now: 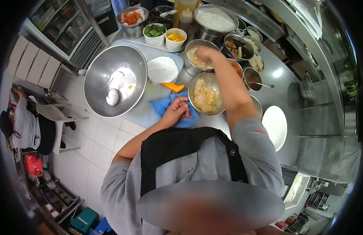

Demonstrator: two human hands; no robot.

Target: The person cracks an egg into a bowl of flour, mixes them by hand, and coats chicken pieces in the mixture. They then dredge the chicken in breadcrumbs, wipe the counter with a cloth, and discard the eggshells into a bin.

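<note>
My right hand reaches into a steel bowl of pale, minced-looking food; its fingers are blurred and partly hidden there. Directly below that stands a second metal bowl with a wet yellowish mixture. Beside its left rim, my left hand rests over a crumpled blue cloth, fingers curled in and nothing visible in them. Further left lies an orange handle against a white round piece on the cutting board. A large steel mixing bowl holds a white egg-shaped item and pale residue.
Containers of orange shreds, green leaves and yellow pieces stand at the back, near a bowl of white powder. Right of my arm are a saucepot with a spoon and a white plate. Another person is far left.
</note>
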